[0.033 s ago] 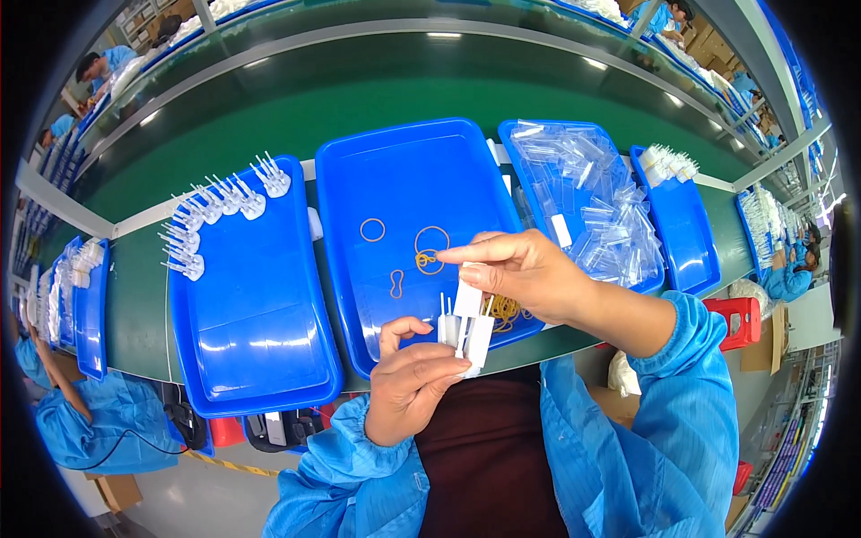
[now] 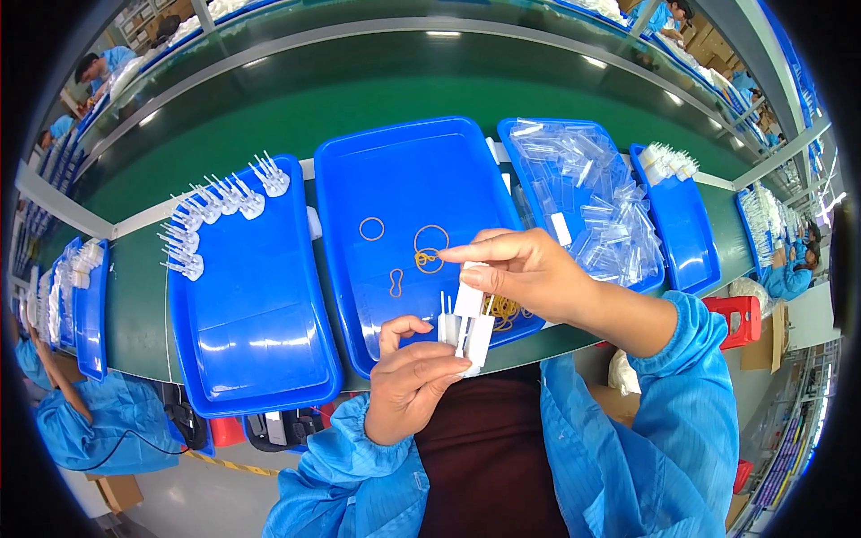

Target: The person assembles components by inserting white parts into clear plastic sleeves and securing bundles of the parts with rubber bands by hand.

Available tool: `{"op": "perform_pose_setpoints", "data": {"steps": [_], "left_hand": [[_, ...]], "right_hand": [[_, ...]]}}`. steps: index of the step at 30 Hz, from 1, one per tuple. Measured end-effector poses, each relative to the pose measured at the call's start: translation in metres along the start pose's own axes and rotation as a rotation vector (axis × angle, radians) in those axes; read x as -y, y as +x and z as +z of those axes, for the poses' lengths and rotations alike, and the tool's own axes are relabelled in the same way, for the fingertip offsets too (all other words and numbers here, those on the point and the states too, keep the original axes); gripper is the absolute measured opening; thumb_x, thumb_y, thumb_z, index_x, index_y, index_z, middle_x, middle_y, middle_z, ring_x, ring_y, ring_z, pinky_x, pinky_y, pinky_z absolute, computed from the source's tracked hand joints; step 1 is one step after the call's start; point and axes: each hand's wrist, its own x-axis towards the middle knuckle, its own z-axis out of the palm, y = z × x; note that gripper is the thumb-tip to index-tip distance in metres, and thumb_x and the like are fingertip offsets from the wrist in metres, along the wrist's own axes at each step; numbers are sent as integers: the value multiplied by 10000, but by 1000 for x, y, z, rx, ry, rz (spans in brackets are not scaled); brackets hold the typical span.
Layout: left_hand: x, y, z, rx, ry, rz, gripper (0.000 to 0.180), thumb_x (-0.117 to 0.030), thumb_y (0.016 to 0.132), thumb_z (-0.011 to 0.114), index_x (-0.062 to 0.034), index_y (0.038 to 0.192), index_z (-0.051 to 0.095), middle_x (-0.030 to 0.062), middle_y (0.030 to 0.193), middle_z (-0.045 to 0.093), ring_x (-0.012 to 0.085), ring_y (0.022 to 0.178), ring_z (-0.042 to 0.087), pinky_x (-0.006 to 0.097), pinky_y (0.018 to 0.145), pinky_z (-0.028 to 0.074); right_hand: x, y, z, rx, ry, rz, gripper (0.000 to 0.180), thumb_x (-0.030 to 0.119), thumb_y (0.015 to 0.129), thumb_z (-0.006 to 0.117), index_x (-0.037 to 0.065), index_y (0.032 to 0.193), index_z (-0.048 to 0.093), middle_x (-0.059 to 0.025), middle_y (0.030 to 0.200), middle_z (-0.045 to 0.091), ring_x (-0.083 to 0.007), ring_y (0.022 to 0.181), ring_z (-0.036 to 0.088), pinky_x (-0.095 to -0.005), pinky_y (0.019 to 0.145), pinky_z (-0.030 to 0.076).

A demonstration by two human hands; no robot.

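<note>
Holding, left to right: left tray (image 2: pixel 256 323) with white pronged pieces (image 2: pixel 211 211); left hand (image 2: pixel 413 377) clenched on white plastic parts (image 2: pixel 466 332) above middle tray (image 2: pixel 404 188) of rubber bands (image 2: pixel 430 247); right hand (image 2: pixel 520 269) pinching top part. Best kept aligned, prongs upright. No change from earlier frame.

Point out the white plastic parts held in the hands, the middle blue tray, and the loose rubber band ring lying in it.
white plastic parts (image 2: pixel 471 327), head view, on the upper white piece.
middle blue tray (image 2: pixel 404 170), head view, on its bare floor.
rubber band ring (image 2: pixel 371 229), head view, on the band's loop.
</note>
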Motion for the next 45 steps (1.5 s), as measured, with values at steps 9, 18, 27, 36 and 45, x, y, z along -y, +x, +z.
{"op": "perform_pose_setpoints", "data": {"steps": [9,18,27,36,45], "left_hand": [[1,3,1,30,-21,9,134,-104,746,692,-110,879,675,18,826,649,190,835,552,376,848,363],[4,5,5,-65,-81,-93,318,-162,651,774,-74,894,589,98,1048,578,304,995,477,399,857,381],[11,2,5,73,-209,-94,235,-103,697,743,-93,874,589,106,1065,576,346,1129,415,452,925,337],[9,-1,5,1,-196,-93,217,-34,674,732,-80,835,594,81,917,634,334,1083,470,460,938,319],[8,-2,3,17,-121,-89,193,-43,659,739,-84,817,636,62,848,652,323,1035,514,463,929,328]], "right_hand": [[10,-11,-2,13,111,71,107,-16,791,649,13,855,568,-72,849,617,-128,814,629,-252,709,526],[-8,-26,10,49,232,80,124,14,774,682,6,810,563,-107,865,645,-153,823,643,-264,705,538],[-8,-40,-5,-110,-103,-120,223,99,803,678,30,999,596,-49,875,638,-112,796,622,-252,709,503],[-13,-24,-105,-402,-1350,386,297,207,676,702,90,916,572,-77,766,647,-286,746,635,-389,664,496],[-38,-29,-108,-462,-1497,309,283,132,724,619,78,990,536,-108,809,642,-312,784,622,-404,692,492]]}}
